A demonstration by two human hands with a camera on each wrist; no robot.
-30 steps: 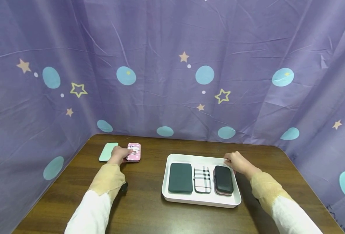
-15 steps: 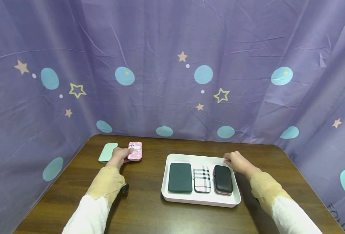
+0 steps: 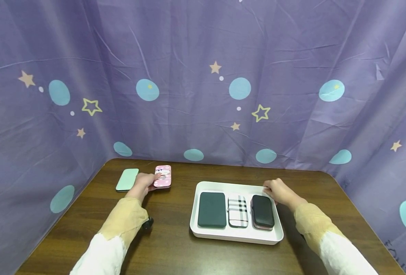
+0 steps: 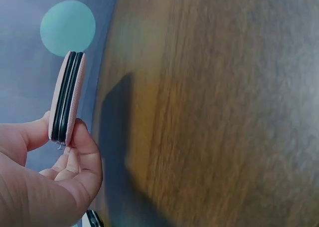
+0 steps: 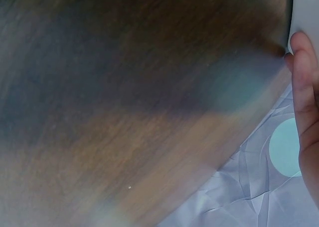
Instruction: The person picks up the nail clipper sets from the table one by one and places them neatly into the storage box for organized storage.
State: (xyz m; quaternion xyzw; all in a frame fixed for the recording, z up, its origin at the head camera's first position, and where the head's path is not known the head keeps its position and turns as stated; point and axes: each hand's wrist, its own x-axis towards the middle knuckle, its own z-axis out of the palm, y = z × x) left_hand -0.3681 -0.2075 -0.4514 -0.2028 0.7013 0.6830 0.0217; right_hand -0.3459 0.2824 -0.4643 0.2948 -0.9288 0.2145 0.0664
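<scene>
My left hand (image 3: 144, 182) pinches a slim pink patterned case (image 3: 163, 176) by its near left part, thumb on the printed face. In the left wrist view the case (image 4: 68, 97) stands edge-on with dark rims and a small clasp, its shadow apart on the table. A mint green case (image 3: 127, 179) lies just left of that hand. My right hand (image 3: 280, 191) grips the back right corner of a white tray (image 3: 235, 237); in the right wrist view, fingers (image 5: 303, 82) lie along its outer wall.
Inside the tray sit a dark green case (image 3: 212, 209), a white plaid case (image 3: 237, 212) and a black case (image 3: 263, 211) with a pinkish one beneath it. The brown wooden table (image 3: 168, 244) ends at a purple curtain (image 3: 189, 114) behind and on both sides.
My left hand has moved slightly right with the pink case, which has risen a little away from the mint green case. The right hand and the tray have stayed put.
</scene>
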